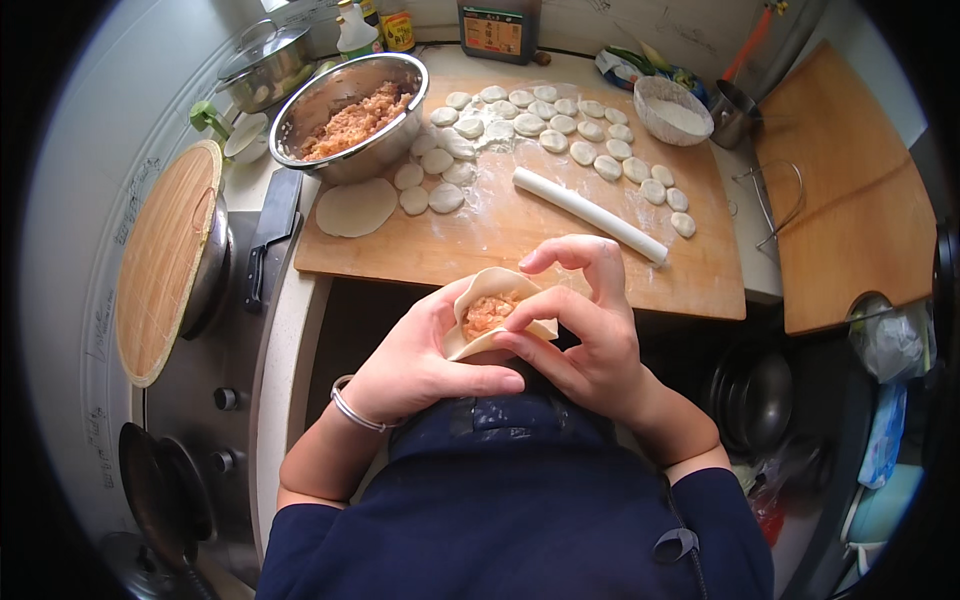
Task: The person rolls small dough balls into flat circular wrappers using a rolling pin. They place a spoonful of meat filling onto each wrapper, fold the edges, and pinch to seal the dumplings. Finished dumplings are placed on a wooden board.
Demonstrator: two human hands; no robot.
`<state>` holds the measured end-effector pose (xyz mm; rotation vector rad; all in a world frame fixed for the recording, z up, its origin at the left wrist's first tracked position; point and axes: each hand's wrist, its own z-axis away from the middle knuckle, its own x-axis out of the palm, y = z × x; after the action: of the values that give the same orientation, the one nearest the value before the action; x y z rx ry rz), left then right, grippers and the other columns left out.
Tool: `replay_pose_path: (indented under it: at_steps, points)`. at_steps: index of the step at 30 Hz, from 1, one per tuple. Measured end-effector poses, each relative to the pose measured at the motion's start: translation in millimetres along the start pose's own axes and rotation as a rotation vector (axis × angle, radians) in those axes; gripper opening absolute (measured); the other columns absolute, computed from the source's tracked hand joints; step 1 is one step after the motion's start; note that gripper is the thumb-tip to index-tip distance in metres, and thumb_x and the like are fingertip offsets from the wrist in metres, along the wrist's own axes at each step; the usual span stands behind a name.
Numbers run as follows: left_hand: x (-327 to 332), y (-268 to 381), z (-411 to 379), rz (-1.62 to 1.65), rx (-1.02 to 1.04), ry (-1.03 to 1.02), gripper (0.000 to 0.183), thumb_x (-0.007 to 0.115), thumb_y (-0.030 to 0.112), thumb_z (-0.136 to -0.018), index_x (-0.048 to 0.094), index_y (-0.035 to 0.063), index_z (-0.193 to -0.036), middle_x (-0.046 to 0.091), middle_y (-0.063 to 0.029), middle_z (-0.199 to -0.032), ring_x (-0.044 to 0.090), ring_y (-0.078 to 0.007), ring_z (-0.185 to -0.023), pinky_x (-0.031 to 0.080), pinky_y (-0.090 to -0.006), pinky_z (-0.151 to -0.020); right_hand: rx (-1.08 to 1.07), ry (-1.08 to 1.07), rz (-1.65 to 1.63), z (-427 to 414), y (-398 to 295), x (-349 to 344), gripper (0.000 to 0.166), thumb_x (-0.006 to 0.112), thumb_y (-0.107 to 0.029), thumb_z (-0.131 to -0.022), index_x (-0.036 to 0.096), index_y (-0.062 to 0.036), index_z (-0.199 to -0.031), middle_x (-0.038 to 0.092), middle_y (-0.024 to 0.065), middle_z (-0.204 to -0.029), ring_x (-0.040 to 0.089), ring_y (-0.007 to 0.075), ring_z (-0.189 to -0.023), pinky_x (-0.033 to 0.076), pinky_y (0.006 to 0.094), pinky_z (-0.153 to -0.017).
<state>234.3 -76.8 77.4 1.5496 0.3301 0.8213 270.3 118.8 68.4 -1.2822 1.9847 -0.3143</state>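
A round dough wrapper [471,346] with meat filling [487,313] in its middle rests cupped in my left hand [416,360]. At the wrapper's near right edge, the thumb and index finger of my right hand [596,330] pinch the dough, while its other fingers curl above. The wrapper's top is still spread and the filling shows. Beyond my hands, a floured wooden board [420,259] carries several flattened dough pieces [553,141], a white rolling pin [589,214] and one rolled-out wrapper [356,208]. A steel bowl [390,142] of minced filling stands at the board's far left.
Left of the board lies a cleaver [274,217], beside a pot under a round wooden lid [169,262] on the stove [240,330]. At the far right are a bowl of flour [673,112], a metal cup [733,112] and an upright cutting board [840,195]. Sauce bottles [499,30] line the back.
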Motion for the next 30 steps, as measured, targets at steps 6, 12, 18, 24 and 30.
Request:
replay_pose_path:
  at_steps: [6,12,18,24,30]
  points:
    - [17,1,17,-0.314,0.077,0.167,0.045,0.074,0.002,-0.084,0.057,-0.0026,-0.126,0.065,-0.0067,-0.114,0.06,-0.0111,-0.106,0.05,-0.0264,-0.091,0.068,0.031,-0.152,9,-6,1,0.034,0.084,-0.014,-0.073,0.064,-0.007,-0.1,0.052,0.0135,-0.114,0.052,0.0266,-0.105,0.046,0.0355,-0.087]
    - [23,-1,31,-0.39,0.264,0.316,0.053,0.078,-0.007,-0.076,0.059,-0.0018,-0.125,0.064,-0.0096,-0.119,0.063,-0.0149,-0.109,0.05,-0.0278,-0.095,0.624,-0.106,-0.763,30,-2,2,0.045,0.084,-0.008,-0.077,0.063,0.0008,-0.116,0.067,0.0037,-0.092,0.065,0.0081,-0.082,0.054,0.023,-0.077]
    - [25,-3,33,-0.409,0.254,0.376,0.056,0.079,-0.007,-0.074,0.059,-0.0005,-0.127,0.064,-0.0077,-0.115,0.062,-0.0143,-0.108,0.05,-0.0275,-0.093,0.399,0.033,-0.632,30,-10,6,0.022,0.076,0.001,-0.082,0.072,-0.0002,-0.103,0.069,0.0087,-0.096,0.067,0.0115,-0.084,0.055,0.0229,-0.075]
    - [30,-4,36,-0.42,0.266,0.364,0.059,0.08,-0.006,-0.074,0.057,-0.0011,-0.129,0.064,-0.0076,-0.114,0.062,-0.0137,-0.107,0.049,-0.0267,-0.093,0.414,0.05,-0.717,30,-10,7,0.017,0.076,0.003,-0.081,0.073,0.0002,-0.098,0.068,0.0094,-0.091,0.065,0.0127,-0.08,0.053,0.0225,-0.071]
    - [31,0,38,-0.493,0.215,0.313,0.069,0.079,-0.005,-0.076,0.048,-0.0014,-0.138,0.064,-0.0089,-0.116,0.063,-0.0143,-0.108,0.049,-0.0271,-0.094,0.286,0.054,-0.467,27,-12,3,0.009,0.076,0.002,-0.08,0.07,-0.0004,-0.087,0.066,0.0101,-0.099,0.063,0.0158,-0.082,0.052,0.0264,-0.073]
